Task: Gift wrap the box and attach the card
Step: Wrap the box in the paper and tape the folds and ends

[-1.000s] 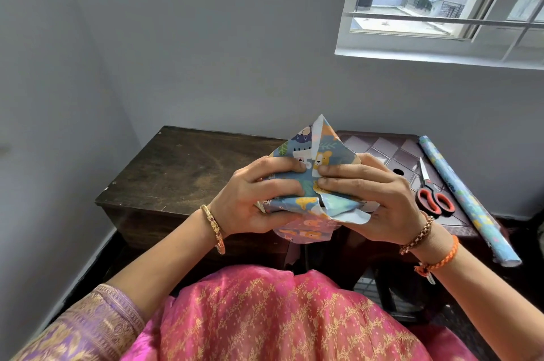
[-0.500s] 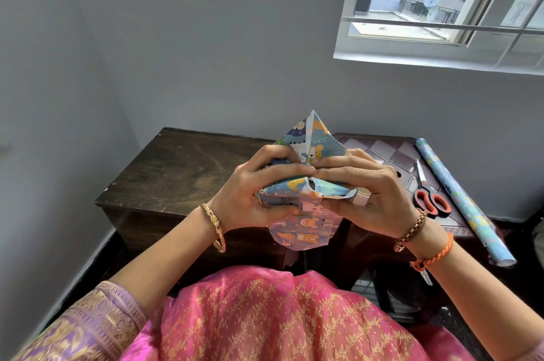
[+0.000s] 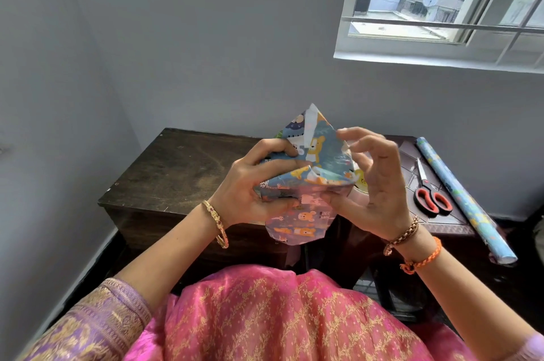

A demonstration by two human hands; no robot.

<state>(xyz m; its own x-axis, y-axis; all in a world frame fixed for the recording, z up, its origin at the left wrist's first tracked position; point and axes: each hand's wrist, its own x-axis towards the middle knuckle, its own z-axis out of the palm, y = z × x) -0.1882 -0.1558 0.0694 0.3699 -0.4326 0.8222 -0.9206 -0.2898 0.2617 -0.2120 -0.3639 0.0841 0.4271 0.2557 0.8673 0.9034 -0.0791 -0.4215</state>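
Note:
I hold the box, covered in blue animal-print wrapping paper [image 3: 312,181], in the air above my lap, in front of the tables. A pointed paper flap sticks up at its far end and another hangs down toward me. My left hand [image 3: 250,186] grips the box's left side, thumb pressing the folded paper on top. My right hand [image 3: 374,184] supports the right side with thumb and palm, while its fingers are lifted and curled loosely above the paper. The box itself is hidden under the paper. No card is visible.
A dark wooden table [image 3: 176,172] stands ahead on the left. On the tiled table [image 3: 412,154] at right lie red-handled scissors [image 3: 431,198], a roll of blue wrapping paper [image 3: 462,201] and something yellowish [image 3: 361,184], partly hidden behind my right hand.
My right fingers lifted off the top fold, which they pressed flat before. The right side flap has sprung up, and the parcel sits slightly higher.

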